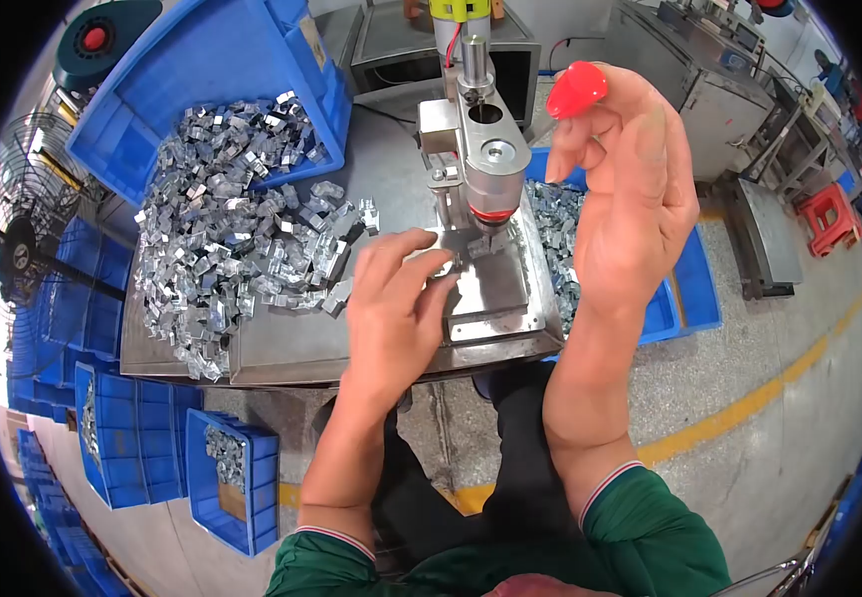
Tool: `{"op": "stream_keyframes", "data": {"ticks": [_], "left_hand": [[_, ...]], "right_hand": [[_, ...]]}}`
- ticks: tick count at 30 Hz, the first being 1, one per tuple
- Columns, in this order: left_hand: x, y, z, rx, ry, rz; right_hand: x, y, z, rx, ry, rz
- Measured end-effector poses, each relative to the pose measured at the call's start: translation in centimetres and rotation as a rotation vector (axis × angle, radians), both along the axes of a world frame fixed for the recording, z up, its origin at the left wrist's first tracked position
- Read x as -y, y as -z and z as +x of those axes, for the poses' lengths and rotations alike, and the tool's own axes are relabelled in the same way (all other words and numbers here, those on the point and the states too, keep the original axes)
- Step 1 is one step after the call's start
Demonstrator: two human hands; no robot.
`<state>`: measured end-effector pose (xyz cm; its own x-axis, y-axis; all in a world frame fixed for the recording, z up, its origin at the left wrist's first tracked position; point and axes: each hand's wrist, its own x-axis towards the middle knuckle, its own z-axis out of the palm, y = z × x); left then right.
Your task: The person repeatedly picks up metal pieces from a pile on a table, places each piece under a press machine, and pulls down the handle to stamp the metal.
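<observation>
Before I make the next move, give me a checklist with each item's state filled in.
1. Right hand at red knob: ok.
2. Firm grip on that knob: cannot tell.
3. Clear part below press head: ok.
4. Part seated squarely on plate: cannot tell; too small to judge.
5. Left hand well away from press head: not ok; fingertips look close beside it.
6. Loose pile off the plate: ok.

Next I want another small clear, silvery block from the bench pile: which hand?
Left, probably. The left hand is low, between the pile and the grey metal press; the right hand is raised at the glossy red knob, across the press.
</observation>
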<state>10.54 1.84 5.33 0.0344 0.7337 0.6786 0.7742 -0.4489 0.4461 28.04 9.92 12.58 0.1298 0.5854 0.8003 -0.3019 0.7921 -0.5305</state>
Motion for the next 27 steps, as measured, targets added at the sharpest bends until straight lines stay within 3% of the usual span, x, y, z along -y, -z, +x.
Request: {"op": "stream_keyframes", "data": {"ticks": [2,5,13,27], "left_hand": [[0.2,-0.1,-0.8,-0.013,-0.040,-0.058],[0.0,1.2,-1.5,0.188,-0.002,-0.243],[-1.3,1.3,1.4,0.102,0.022,-0.088],[-2.0,1.9,2.0,0.159,0.002,-0.067]], "right_hand": [[-0.1,-0.1,0.0,0.013,0.013,-0.001],[0.0,0.0,0.0,0.027,0.032,-0.004],[-0.2,0.0,-0.1,0.037,0.081,0.016],[-0.4,0.3,0.3,0.019,0.053,0.014]]}}
